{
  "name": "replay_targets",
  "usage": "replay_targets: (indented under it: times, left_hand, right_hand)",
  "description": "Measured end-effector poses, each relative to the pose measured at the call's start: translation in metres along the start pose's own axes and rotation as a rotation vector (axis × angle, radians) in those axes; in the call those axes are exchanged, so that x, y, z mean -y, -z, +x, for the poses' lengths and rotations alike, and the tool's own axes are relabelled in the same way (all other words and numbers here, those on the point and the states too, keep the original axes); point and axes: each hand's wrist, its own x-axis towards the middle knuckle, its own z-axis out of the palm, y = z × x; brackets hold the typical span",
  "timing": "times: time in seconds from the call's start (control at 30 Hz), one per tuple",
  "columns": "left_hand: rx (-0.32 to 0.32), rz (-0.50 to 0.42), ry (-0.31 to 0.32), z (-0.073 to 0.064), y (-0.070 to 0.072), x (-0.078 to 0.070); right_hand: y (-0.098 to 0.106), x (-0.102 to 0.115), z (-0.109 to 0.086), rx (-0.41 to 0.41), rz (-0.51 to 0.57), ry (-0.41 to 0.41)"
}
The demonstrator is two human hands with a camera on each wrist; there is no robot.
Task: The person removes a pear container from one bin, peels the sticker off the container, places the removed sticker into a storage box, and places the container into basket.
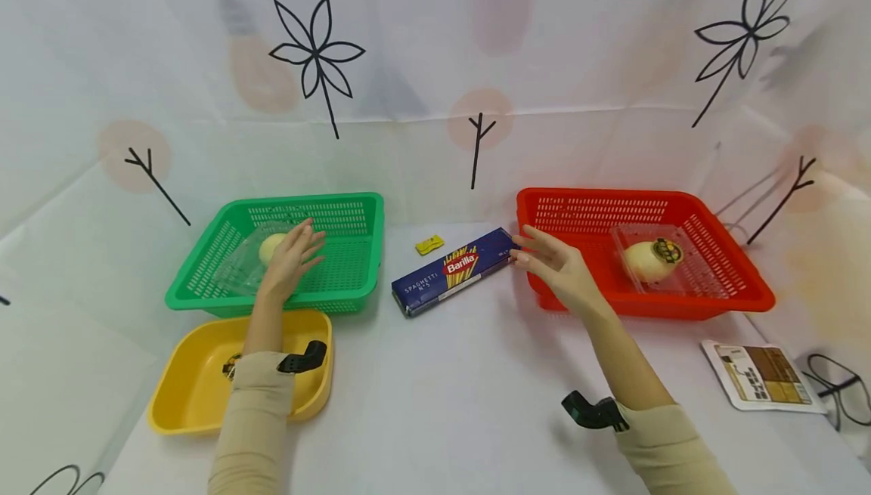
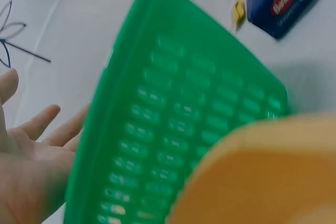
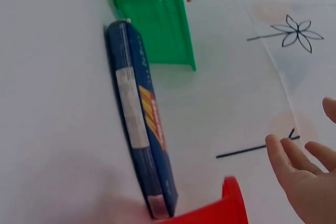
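My left hand (image 1: 289, 261) hovers over the green basket (image 1: 342, 304), fingers spread and holding nothing. Partly behind that hand, a clear plastic container (image 1: 238, 264) with a pale round item (image 1: 270, 248) lies in the basket. My right hand (image 1: 554, 268) is at the left side of the red basket (image 1: 680, 306), its fingers loosely extended and free of any object. Near its fingertips is the right end of a blue Barilla spaghetti box (image 1: 435, 281), lying flat. The right wrist view shows the same box (image 3: 139, 119) beyond the red rim.
Inside the red basket sits a clear tray (image 1: 690, 283) holding a pale round item with a black-and-yellow label (image 1: 667, 251). A yellow bin (image 1: 184, 385) stands under my left forearm. A small yellow packet (image 1: 429, 244) lies behind the box; a flat labelled package (image 1: 762, 376) is at right.
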Motion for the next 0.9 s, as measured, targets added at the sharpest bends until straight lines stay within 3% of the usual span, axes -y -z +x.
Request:
replay_targets:
  times: [0.17, 0.43, 0.6, 0.9]
  left_hand:
    - [-0.006, -0.003, -0.077, 0.002, -0.016, -0.007]
    - [0.027, -0.012, -0.124, 0.008, -0.047, -0.016]
    - [0.064, -0.041, -0.149, 0.015, -0.073, -0.018]
    - [0.148, -0.065, -0.17, 0.028, -0.119, -0.012]
  right_hand:
    - [0.036, -0.008, -0.011, -0.07, -0.041, -0.015]
    - [0.09, -0.016, -0.024, -0.204, 0.13, -0.066]
    - [0.119, -0.024, -0.029, -0.279, -0.006, -0.155]
    - [0.161, -0.046, -0.037, -0.297, -0.271, -0.244]
